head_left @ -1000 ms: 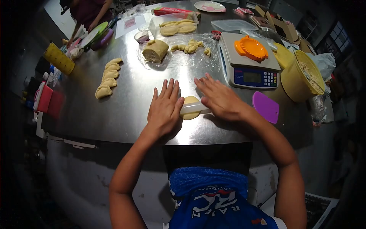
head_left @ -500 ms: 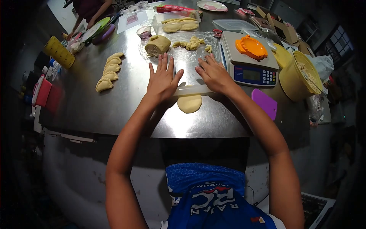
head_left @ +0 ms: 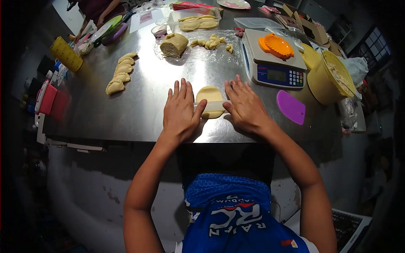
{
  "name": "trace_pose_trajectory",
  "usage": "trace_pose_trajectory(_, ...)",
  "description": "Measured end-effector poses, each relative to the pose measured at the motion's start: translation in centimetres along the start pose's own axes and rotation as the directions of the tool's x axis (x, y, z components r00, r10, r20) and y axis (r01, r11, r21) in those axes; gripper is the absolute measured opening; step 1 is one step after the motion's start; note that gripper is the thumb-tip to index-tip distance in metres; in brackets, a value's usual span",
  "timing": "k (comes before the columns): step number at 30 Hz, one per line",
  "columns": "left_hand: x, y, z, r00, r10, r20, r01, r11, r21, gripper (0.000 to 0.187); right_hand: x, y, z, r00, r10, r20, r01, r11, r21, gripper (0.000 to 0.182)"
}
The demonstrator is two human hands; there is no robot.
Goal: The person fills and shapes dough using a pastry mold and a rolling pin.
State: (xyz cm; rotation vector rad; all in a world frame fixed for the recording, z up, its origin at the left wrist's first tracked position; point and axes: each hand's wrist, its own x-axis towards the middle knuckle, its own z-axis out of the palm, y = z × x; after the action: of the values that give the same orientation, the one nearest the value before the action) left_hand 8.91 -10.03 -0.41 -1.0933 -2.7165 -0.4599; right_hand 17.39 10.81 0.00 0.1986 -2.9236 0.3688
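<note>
A pale rolling pin [head_left: 214, 107] lies across a flattened oval of dough [head_left: 209, 93] near the table's front edge. My left hand [head_left: 181, 111] rests flat on the pin's left end, fingers stretched out and open. On the other end lies my right hand [head_left: 249, 107], also open with its fingers extended. Both palms hide the ends of the pin. Beyond my hands, a cut block of dough [head_left: 174, 45] and loose dough scraps [head_left: 213, 41] sit on plastic wrap [head_left: 196, 55]. A row of crimped, folded pastries [head_left: 122, 74] lies to the left.
On the right stand a scale [head_left: 274, 59] carrying an orange dough press [head_left: 277, 46], a purple scraper [head_left: 291, 107] and a yellow bucket [head_left: 329, 82] of filling. A clear container [head_left: 194, 23] of pastries is at the back. Another person [head_left: 101, 12] stands far left.
Both hands have drawn the rolling pin toward me, from the far end of the dough to its near part. The dough now shows longer beyond the pin.
</note>
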Motion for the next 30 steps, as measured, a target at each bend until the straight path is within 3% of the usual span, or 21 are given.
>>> trace_pose_trajectory(7, -3.4, 1.4, -1.4, 0.999, 0.054, 0.002, -0.054, 0.998, -0.014, 0.080, -3.5, -1.5, -0.4, 0.997, -0.062, -0.055, 0.061, 0.998, -0.014, 0.069)
trace_pose_trajectory(10, -4.6, 1.6, -1.6, 0.998, 0.058, 0.027, -0.058, 0.998, -0.021, 0.082, -4.8, -2.3, -0.5, 0.977, -0.123, -0.173, 0.109, 0.990, -0.086, 0.062)
trace_pose_trajectory(13, -5.2, 1.7, -2.4, 0.998, 0.062, 0.030, -0.060, 0.996, -0.062, 0.081, -4.7, -2.1, -0.9, 0.969, -0.118, -0.217, 0.126, 0.992, 0.025, 0.048)
trace_pose_trajectory(16, -4.5, 1.0, -2.5, 0.994, 0.054, 0.093, -0.033, 0.976, -0.217, 0.074, -3.8, -1.2, -1.3, 0.978, -0.125, -0.169, 0.142, 0.986, 0.091, 0.034)
trace_pose_trajectory(19, 0.0, -0.3, -2.8, 0.995, 0.101, 0.007, -0.098, 0.980, -0.172, 0.068, -0.6, 0.5, -2.6, 0.958, -0.176, -0.225, 0.199, 0.977, 0.082, 0.026)
trace_pose_trajectory(22, 5.4, -1.9, -1.4, 0.992, 0.092, -0.085, -0.099, 0.992, -0.074, 0.065, 3.4, 2.8, -2.9, 0.975, -0.154, -0.162, 0.175, 0.977, 0.124, 0.025)
trace_pose_trajectory(29, 9.8, -4.4, 1.5, 0.996, 0.017, 0.085, -0.016, 1.000, -0.023, 0.061, 6.6, 4.4, -2.8, 0.983, -0.172, 0.064, 0.157, 0.969, 0.191, 0.031)
trace_pose_trajectory(30, 9.6, -4.5, 1.7, 0.995, 0.075, 0.069, -0.079, 0.995, 0.058, 0.061, 6.9, 4.6, -3.0, 0.975, -0.191, 0.113, 0.166, 0.966, 0.198, 0.033)
